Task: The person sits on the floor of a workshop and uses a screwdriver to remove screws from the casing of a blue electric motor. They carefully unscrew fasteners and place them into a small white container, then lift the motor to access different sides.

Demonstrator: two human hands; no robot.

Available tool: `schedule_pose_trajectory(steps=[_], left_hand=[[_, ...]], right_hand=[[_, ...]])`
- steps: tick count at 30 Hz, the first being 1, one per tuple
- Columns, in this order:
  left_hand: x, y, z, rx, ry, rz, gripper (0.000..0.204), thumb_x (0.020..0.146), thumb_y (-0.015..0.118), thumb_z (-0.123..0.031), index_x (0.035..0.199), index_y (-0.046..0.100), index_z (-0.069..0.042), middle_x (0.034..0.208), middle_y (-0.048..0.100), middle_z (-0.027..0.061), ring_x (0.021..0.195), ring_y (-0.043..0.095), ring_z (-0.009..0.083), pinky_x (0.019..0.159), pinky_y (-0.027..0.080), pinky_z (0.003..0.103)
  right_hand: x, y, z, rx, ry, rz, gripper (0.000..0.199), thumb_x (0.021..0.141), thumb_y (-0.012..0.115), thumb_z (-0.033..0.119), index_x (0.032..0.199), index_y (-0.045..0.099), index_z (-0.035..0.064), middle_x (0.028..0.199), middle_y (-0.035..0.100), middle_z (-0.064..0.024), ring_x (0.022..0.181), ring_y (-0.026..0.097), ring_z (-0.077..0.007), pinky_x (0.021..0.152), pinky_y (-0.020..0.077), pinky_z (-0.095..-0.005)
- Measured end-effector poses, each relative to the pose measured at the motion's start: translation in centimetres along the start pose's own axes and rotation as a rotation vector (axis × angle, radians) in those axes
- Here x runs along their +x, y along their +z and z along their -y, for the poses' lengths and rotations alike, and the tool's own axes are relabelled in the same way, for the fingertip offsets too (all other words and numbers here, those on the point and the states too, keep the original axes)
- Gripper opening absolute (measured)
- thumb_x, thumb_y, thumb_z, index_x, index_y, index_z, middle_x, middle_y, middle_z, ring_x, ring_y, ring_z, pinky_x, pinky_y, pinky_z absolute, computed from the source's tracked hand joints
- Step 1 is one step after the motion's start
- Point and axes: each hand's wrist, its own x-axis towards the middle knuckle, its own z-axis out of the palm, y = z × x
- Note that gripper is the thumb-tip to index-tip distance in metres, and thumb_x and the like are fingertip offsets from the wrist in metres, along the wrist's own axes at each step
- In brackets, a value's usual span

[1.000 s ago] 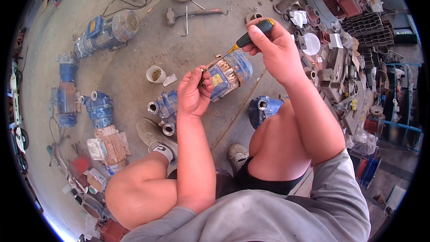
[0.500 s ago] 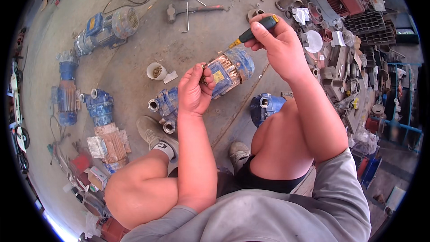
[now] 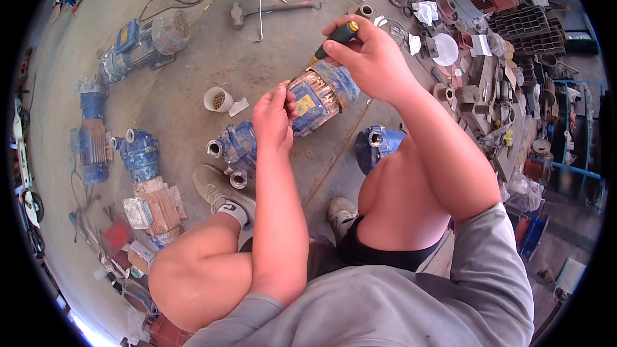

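"Hands and tool, by the motor (image 3: 310, 104)?"

"Item: right hand (image 3: 373, 58), fingers wrapped round the screwdriver (image 3: 338, 41), above the motor. Item: left hand (image 3: 274, 115), fingers curled closed near the screwdriver's tip, over the motor; what they pinch, I can't tell from my distant post."

"Handling?"

"I'd keep the shaft straight and pressure light, lest the tip slip into skin. Item: cup (image 3: 210, 100), left of the motor."

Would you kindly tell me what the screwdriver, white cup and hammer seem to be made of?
Screwdriver: probably a plastic handle, smoothly coloured dark green and yellow.
White cup: likely matte plastic, judging by its thin, pale wall.
Hammer: head probably steel, dull grey; reddish, dark handle, material unclear.
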Motion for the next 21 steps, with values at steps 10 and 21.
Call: schedule_pose_trajectory(steps=[10,21], left_hand=[[3.5,0.2,0.3,0.767,0.313,0.029,0.025,0.095,0.070,-0.017,0.113,0.076,0.001,0.098,0.076,0.0086,0.085,0.068,0.0150,0.076,0.054,0.030],[5.6,0.4,1.9,1.263,0.516,0.068,0.025,0.090,0.071,-0.019,0.111,0.079,-0.008,0.110,0.076,0.0161,0.101,0.072,0.0319,0.089,0.054,0.039]], right_hand=[[1.1,-0.3,-1.9,-0.095,-0.006,-0.057,0.029,0.094,0.070,0.020,0.118,0.067,0.0049,0.100,0.077,-0.0112,0.092,0.075,-0.0184,0.078,0.0564,-0.0338],[1.4,0.9,-2.9,-0.383,-0.090,0.000,0.027,0.093,0.073,0.013,0.118,0.067,0.0069,0.098,0.073,-0.0107,0.084,0.071,-0.0181,0.079,0.0558,-0.0345]])
